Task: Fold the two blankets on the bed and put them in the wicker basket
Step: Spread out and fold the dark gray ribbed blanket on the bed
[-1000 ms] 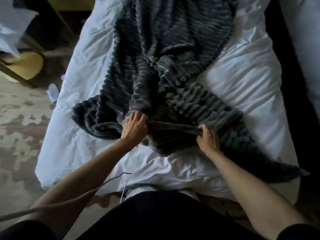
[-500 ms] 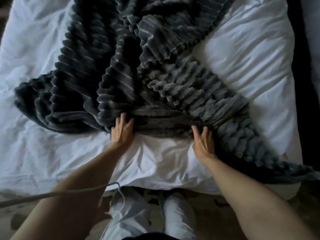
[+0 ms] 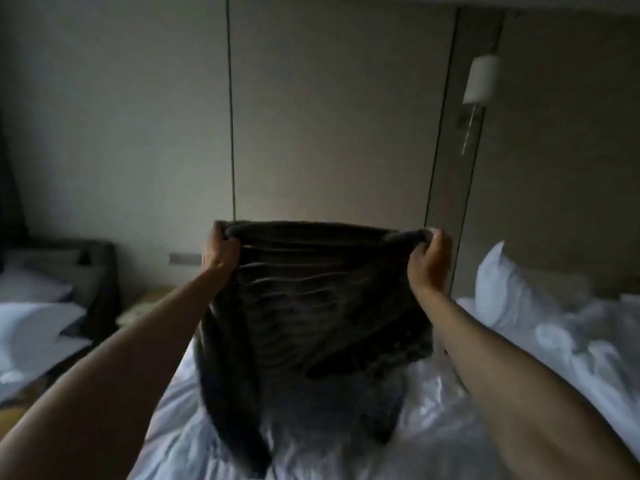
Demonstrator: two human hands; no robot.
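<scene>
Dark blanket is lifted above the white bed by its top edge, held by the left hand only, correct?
No: both hands hold it. The left hand and the right hand each grip a top corner of the dark blanket, lifted above the white bed; the head view shows it.

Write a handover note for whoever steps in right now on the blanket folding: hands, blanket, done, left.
Left hand: grips the grey blanket at its top edge, left end.
Right hand: grips the right end.
Blanket hangs between them, lower end on the white bed.
Done: no finished fold visible.
Left: fold it, fold the second blanket, basket both; second blanket and wicker basket are out of view.
</scene>
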